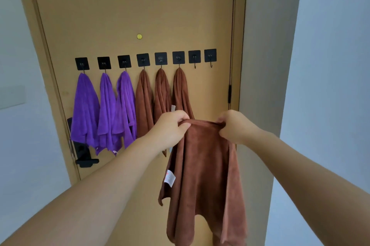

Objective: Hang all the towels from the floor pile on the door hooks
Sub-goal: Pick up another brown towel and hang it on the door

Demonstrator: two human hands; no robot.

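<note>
Okay, head view, the only one. Both hands were up in front of the door [140, 5]. The left hand [172, 123] pinched the top edge of the held brown towel [204, 165], fingers curled round the cloth. The right hand [234, 125] gripped the same edge close beside it, also closed on fabric.

The towel was in the air, below the hook row. It covered the lower end of one of the hung brown towels [181, 89].

Step, as I judged it: bringing one more towel up to hang. Six of eight hooks were taken, three by purple towels [86, 109] and three by brown. The seventh hook [194, 59] and eighth hook [210, 58] were bare, up and slightly right of the hands. The floor pile was not in view, so I could not tell how much was left.

Next move probably called for lifting the edge above the seventh hook and bunching the span between the hands. That bunch would then have to drop over the small tip, and loose cloth could slip off.

Orientation: the gripped edge ran left to right between the hands. The towel's long axis hung straight down, with the lower corners near the bottom of the frame. A white label [169, 178] sat on its left edge, facing the camera.
</note>
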